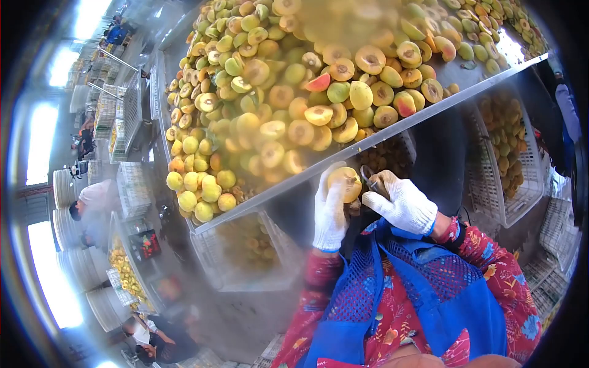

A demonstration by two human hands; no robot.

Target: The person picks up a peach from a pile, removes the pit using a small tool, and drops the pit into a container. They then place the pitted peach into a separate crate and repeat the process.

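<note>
My left hand (331,205), in a white glove, holds a yellow fruit (345,184) just below the table's metal edge. To its right my right hand (402,199), also gloved, is closed on a small tool with a curved metal end (367,173), close beside the fruit. The tool's handle is mostly hidden by the fingers. Beyond the edge, many halved fruits (300,132) lie on the table, cut faces showing, with whole yellow fruits (202,193) at the near left corner.
The table's metal rim (294,178) runs diagonally in front of me. Under it stand a white crate (211,260) at left and another white crate (531,178) with fruit at right. Stacked crates (134,190) and people (98,199) are at far left.
</note>
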